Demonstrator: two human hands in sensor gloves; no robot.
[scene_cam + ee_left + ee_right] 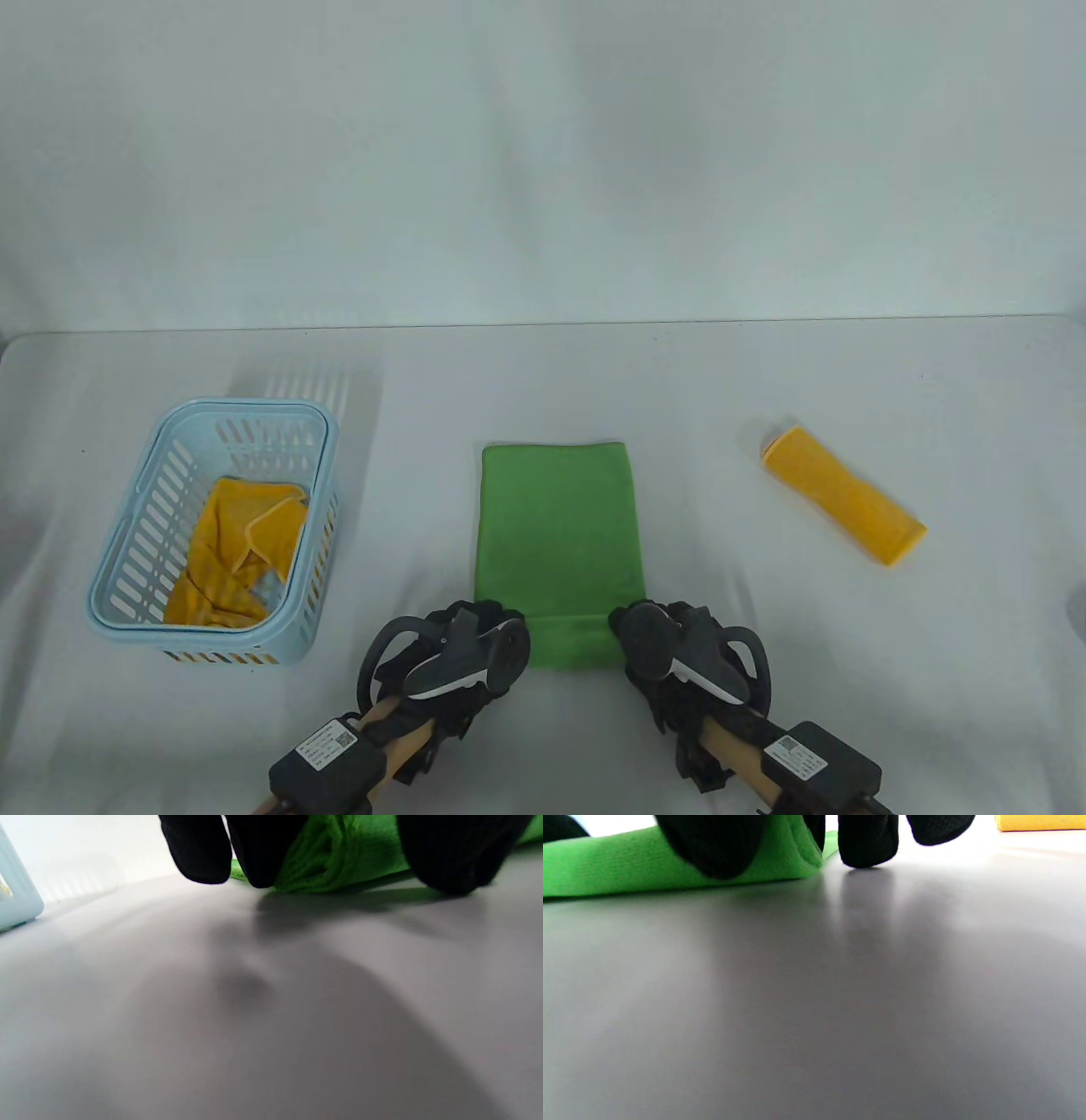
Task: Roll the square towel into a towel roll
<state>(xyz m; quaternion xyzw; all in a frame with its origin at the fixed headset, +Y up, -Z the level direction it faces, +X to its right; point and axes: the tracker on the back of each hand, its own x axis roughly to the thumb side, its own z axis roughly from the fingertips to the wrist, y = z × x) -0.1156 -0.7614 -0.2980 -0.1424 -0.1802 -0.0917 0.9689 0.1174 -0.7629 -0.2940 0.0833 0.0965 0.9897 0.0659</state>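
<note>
While the roll is only begun at the near edge:

Table (543, 382): white, bearing all else; bare stretch beyond the towel, likely left as room for rolling away from the person.

Green towel (556, 535): folded to a long strip, lying mid-table between basket and yellow roll; long axis running away from the person, far short edge pointing to the table's back; near edge turned up into a first thick fold, so judged an early stage.

Basket (212, 535): pale blue, to the left, holding crumpled yellow cloths, probably awaiting rolling.

Yellow roll (844, 495): finished, set aside at right, lying diagonally.

Left hand (462, 649): at the near left corner, fingers (263, 853) curled onto the fold, gripping it.

Right hand (679, 645): at the near right corner, thumb and fingers (712, 849) clasping the fold; one on each end, presumably to keep the roll even.
</note>
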